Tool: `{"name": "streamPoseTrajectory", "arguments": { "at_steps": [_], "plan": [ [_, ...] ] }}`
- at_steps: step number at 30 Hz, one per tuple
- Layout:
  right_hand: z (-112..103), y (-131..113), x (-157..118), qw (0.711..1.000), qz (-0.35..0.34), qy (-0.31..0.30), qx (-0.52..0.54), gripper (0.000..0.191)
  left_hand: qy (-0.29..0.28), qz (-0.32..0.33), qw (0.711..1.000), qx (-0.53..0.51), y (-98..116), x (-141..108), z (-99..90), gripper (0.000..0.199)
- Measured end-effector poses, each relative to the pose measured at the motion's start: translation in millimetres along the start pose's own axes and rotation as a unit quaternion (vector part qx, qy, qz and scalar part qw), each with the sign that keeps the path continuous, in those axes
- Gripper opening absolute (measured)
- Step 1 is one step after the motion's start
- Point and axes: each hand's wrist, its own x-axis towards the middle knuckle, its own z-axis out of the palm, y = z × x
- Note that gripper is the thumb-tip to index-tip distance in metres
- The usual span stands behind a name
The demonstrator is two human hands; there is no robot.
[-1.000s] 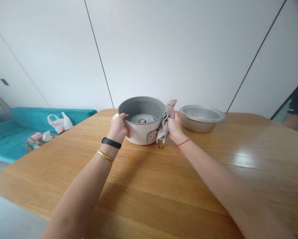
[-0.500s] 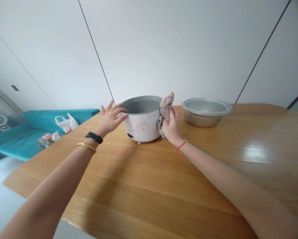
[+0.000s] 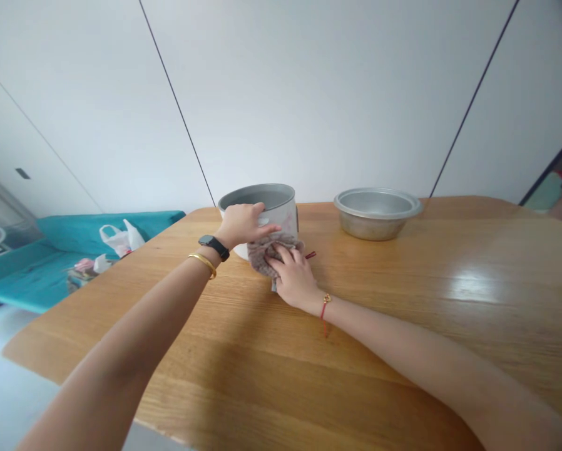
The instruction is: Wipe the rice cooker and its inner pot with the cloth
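A white rice cooker body (image 3: 281, 219) with a grey inner wall stands on the wooden table (image 3: 403, 313), near its far side. My left hand (image 3: 242, 225) lies over the cooker's upper left side, fingers pressed against it. My right hand (image 3: 293, 279) presses a mottled grey-pink cloth (image 3: 265, 255) against the cooker's front, low down. The cloth and both hands hide much of the cooker's front. A small red object (image 3: 310, 255) lies on the table just right of the cloth.
A dull aluminium basin (image 3: 377, 216) stands on the table to the right of the cooker. Beyond the table's left edge is a teal sofa (image 3: 37, 282) with a white plastic bag (image 3: 120, 240) on it. A white panelled wall runs behind the table.
My left hand has come down from the air onto the cooker. My right hand has carried the cloth from the cooker's right side to its front. The view has shifted slightly.
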Motion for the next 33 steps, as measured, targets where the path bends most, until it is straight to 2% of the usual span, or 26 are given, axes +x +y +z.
{"name": "streamPoseTrajectory", "arguments": {
  "at_steps": [2, 4, 5, 7, 10, 11, 12, 13, 15, 17, 20, 21, 23, 25, 28, 31, 33],
  "plan": [
    [-9, 1, -11, 0.996, -0.024, -0.081, -0.010, 0.045, 0.001, -0.019, 1.000, 0.005, 1, 2, 3.5, 0.058],
    [-10, 2, -19, 0.996, -0.014, -0.093, 0.006, 0.047, 0.004, -0.034, 0.999, 0.013, 5, 3, 6.4, 0.051],
    [-8, 4, -20, 0.997, 0.003, -0.066, 0.028, 0.051, 0.009, -0.040, 0.999, 0.015, 9, 3, 7.4, 0.047],
    [-7, 10, -15, 0.994, 0.042, 0.041, 0.093, 0.058, 0.026, -0.056, 0.998, 0.009, 16, 3, 7.6, 0.040],
    [-18, 21, 12, 0.953, 0.069, 0.247, 0.163, 0.061, 0.062, -0.102, 0.993, -0.023, 25, 4, 2.3, 0.039],
    [-24, 23, 23, 0.940, 0.060, 0.294, 0.163, 0.062, 0.084, -0.130, 0.987, -0.041, 26, 4, -0.5, 0.039],
    [-31, 22, 34, 0.934, 0.041, 0.320, 0.151, 0.063, 0.112, -0.164, 0.978, -0.064, 25, 4, -3.4, 0.038],
    [-36, 18, 44, 0.938, 0.017, 0.321, 0.131, 0.062, 0.147, -0.201, 0.964, -0.095, 23, 3, -5.9, 0.038],
    [-41, 4, 55, 0.957, -0.014, 0.276, 0.082, 0.057, 0.226, -0.275, 0.916, -0.184, 18, -2, -8.5, 0.037],
    [-35, -12, 55, 0.977, -0.019, 0.209, 0.044, 0.051, 0.302, -0.321, 0.844, -0.305, 15, -11, -7.1, 0.041],
    [-14, -21, 45, 0.992, -0.026, 0.118, 0.041, 0.049, 0.385, -0.305, 0.736, -0.466, 17, -30, -1.8, 0.048],
    [-6, -17, 41, 0.994, -0.028, 0.096, 0.048, 0.048, 0.405, -0.289, 0.710, -0.498, 20, -35, -0.7, 0.046],
    [5, -2, 37, 0.996, -0.028, 0.069, 0.059, 0.044, 0.434, -0.262, 0.677, -0.533, 26, -43, -0.5, 0.042],
    [12, 15, 36, 0.996, -0.023, 0.072, 0.057, 0.040, 0.454, -0.248, 0.655, -0.551, 30, -45, -2.3, 0.039],
    [23, 31, 40, 0.992, -0.007, 0.124, 0.037, 0.036, 0.477, -0.249, 0.606, -0.586, 27, -39, -4.6, 0.042],
    [38, 31, 45, 0.981, 0.011, 0.188, 0.057, 0.029, 0.494, -0.259, 0.547, -0.624, 18, -32, -4.9, 0.044],
    [48, 25, 48, 0.967, 0.024, 0.223, 0.122, 0.026, 0.508, -0.262, 0.523, -0.633, 11, -31, -4.6, 0.041]
  ]
}}
